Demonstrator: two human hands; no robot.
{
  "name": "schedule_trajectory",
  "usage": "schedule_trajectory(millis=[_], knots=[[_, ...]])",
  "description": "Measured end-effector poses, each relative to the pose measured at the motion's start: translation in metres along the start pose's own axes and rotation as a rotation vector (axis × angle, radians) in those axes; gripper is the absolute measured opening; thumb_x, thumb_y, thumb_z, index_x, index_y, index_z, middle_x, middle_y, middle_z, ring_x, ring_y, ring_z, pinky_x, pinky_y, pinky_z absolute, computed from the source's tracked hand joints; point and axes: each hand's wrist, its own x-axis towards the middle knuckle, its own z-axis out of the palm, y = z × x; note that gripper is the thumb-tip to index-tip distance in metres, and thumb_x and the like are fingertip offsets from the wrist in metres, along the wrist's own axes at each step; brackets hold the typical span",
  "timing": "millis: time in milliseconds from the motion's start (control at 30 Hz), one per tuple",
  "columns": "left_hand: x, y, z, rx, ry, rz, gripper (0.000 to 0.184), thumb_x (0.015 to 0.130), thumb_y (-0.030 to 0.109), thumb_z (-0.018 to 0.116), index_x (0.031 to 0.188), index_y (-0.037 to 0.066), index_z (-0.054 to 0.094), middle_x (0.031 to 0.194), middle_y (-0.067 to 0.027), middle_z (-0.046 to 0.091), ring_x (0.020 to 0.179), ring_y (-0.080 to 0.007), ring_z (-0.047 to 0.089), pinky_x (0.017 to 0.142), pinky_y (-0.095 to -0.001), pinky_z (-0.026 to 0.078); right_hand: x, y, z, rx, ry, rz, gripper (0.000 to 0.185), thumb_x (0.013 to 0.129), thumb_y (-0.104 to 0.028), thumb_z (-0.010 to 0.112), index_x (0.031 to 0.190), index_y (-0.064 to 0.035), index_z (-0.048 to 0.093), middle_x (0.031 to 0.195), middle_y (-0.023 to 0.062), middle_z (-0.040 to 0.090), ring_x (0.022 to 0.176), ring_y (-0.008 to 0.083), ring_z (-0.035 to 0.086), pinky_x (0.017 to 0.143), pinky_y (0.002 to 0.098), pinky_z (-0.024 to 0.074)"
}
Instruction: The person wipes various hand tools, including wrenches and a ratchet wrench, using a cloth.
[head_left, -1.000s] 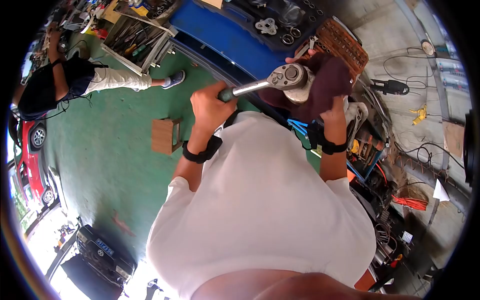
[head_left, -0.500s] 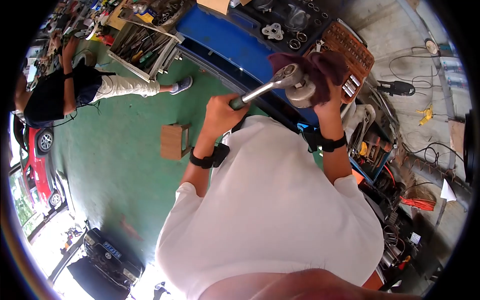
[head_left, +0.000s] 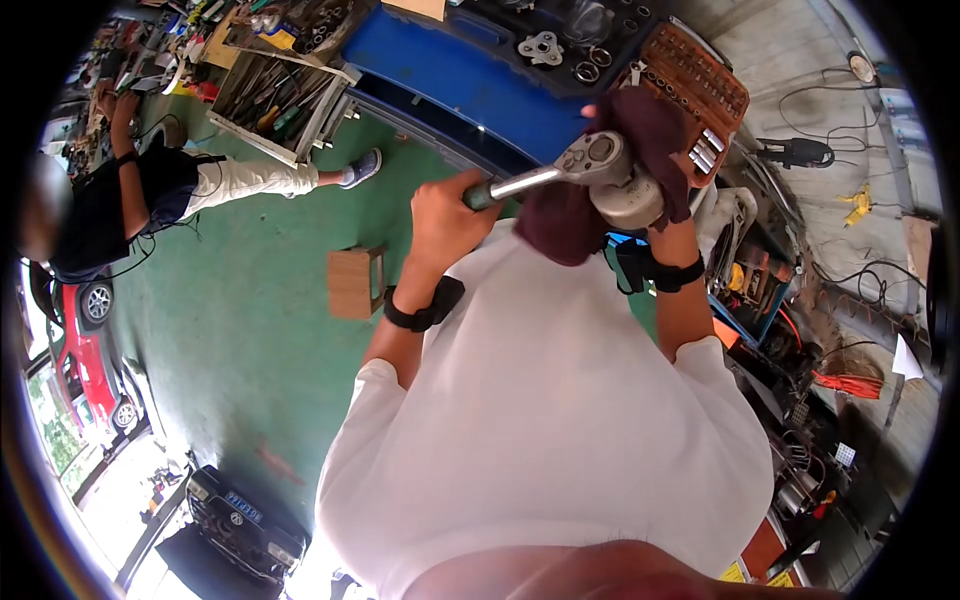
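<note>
Head view: blue worktop (head_left: pixel 440 75) ahead, brown socket case (head_left: pixel 692 75) right of it; your right grip (head_left: pixel 672 238), partly hidden, clasps the maroon cloth (head_left: pixel 652 125), your left grip (head_left: pixel 450 220) is closed round the ratchet (head_left: pixel 530 182), its head by the metal piece (head_left: pixel 630 205).

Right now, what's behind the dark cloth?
Behind the cloth is part of the right hand: a fingertip and the area near the wrist show; the rest of its grip is covered.
</note>
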Motion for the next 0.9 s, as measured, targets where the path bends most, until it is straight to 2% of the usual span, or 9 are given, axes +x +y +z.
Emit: schedule_trajectory(millis=[100, 233, 300, 433, 567, 633, 733, 833, 900], knots=[[-0.001, -0.006, 0.002, 0.019, -0.019, -0.055, 0.016, 0.074, 0.012, 0.074, 0.077, -0.002, 0.067, 0.056, -0.0153, 0.050, 0.047, -0.0198, 0.045, 0.051, -0.0345, 0.042, -0.012, 0.001, -0.009, -0.252, 0.224, -0.122, 0.071, 0.087, -0.040, 0.069, 0.140, 0.0002, 0.044, 0.136, 0.0182, 0.052, 0.126, 0.0296, 0.053, 0.108, 0.0368, 0.0426], [0.006, -0.015, -0.001, -0.040, -0.059, -0.106, 0.019, 0.079, 0.017, 0.075, 0.080, -0.002, 0.069, 0.055, -0.0131, 0.053, 0.048, -0.0189, 0.045, 0.053, -0.0345, 0.042, -0.002, -0.012, 0.019, -0.828, -0.009, -0.512, 0.064, 0.068, -0.030, 0.087, 0.117, -0.0011, 0.058, 0.109, 0.0108, 0.064, 0.098, 0.0227, 0.063, 0.089, 0.0337, 0.0487], [0.008, -0.013, -0.007, -0.010, -0.150, -0.208, 0.020, 0.074, 0.021, 0.074, 0.086, 0.005, 0.073, 0.068, -0.0166, 0.066, 0.065, -0.0370, 0.065, 0.064, -0.0419, 0.052, -0.008, 0.004, 0.019, -1.368, 0.170, -0.765, 0.060, 0.063, -0.019, 0.089, 0.112, -0.0022, 0.060, 0.101, 0.0124, 0.065, 0.092, 0.0237, 0.065, 0.084, 0.0337, 0.0496], [0.001, -0.027, -0.004, 0.056, -0.138, -0.134, 0.019, 0.073, 0.021, 0.075, 0.081, 0.005, 0.071, 0.066, -0.0172, 0.064, 0.064, -0.0376, 0.064, 0.062, -0.0420, 0.052, -0.011, 0.009, 0.042, -1.280, 0.241, -1.018, 0.062, 0.058, -0.012, 0.091, 0.111, -0.0030, 0.060, 0.099, 0.0138, 0.065, 0.091, 0.0262, 0.065, 0.082, 0.0347, 0.0506], [-0.009, -0.035, 0.003, -0.035, 0.025, -0.014, 0.023, 0.076, 0.017, 0.077, 0.069, 0.001, 0.063, 0.055, -0.0166, 0.052, 0.047, -0.0324, 0.048, 0.050, -0.0373, 0.043, -0.007, -0.001, 0.037, -0.900, 0.406, -0.734, 0.047, 0.070, -0.009, 0.082, 0.111, -0.0004, 0.060, 0.105, 0.0123, 0.065, 0.095, 0.0234, 0.063, 0.088, 0.0344, 0.0495], [-0.007, -0.032, 0.005, -0.039, 0.091, 0.053, 0.021, 0.075, 0.013, 0.078, 0.067, 0.001, 0.062, 0.054, -0.0161, 0.051, 0.046, -0.0309, 0.047, 0.047, -0.0361, 0.040, -0.001, -0.008, 0.020, -0.673, 0.179, -0.555, 0.046, 0.080, -0.021, 0.075, 0.115, 0.0032, 0.058, 0.115, 0.0129, 0.063, 0.101, 0.0235, 0.063, 0.094, 0.0354, 0.0481], [0.000, -0.015, 0.000, -0.036, 0.272, 0.210, 0.020, 0.075, 0.006, 0.076, 0.064, 0.001, 0.060, 0.053, -0.0142, 0.050, 0.045, -0.0282, 0.045, 0.046, -0.0332, 0.037, -0.011, -0.006, 0.062, -0.178, 0.172, 0.045, 0.023, 0.095, -0.019, 0.062, 0.101, 0.0029, 0.059, 0.090, 0.0138, 0.064, 0.092, 0.0200, 0.067, 0.078, 0.0320, 0.0537], [0.017, -0.011, -0.002, 0.068, 0.367, 0.415, 0.024, 0.075, 0.006, 0.073, 0.061, 0.004, 0.053, 0.056, -0.0113, 0.053, 0.049, -0.0302, 0.051, 0.050, -0.0370, 0.039, -0.020, -0.012, 0.086, -0.192, 0.049, 0.244, 0.025, 0.101, -0.020, 0.057, 0.096, 0.0044, 0.058, 0.077, 0.0116, 0.061, 0.077, 0.0203, 0.069, 0.070, 0.0301, 0.0565], [0.023, -0.008, -0.006, 0.134, 0.385, 0.452, 0.023, 0.074, 0.007, 0.071, 0.061, 0.006, 0.053, 0.057, -0.0099, 0.053, 0.051, -0.0304, 0.051, 0.051, -0.0384, 0.040, -0.022, -0.007, 0.071, -0.294, 0.085, 0.053, 0.022, 0.100, -0.018, 0.059, 0.099, 0.0040, 0.057, 0.083, 0.0133, 0.061, 0.076, 0.0221, 0.068, 0.070, 0.0323, 0.0564]])
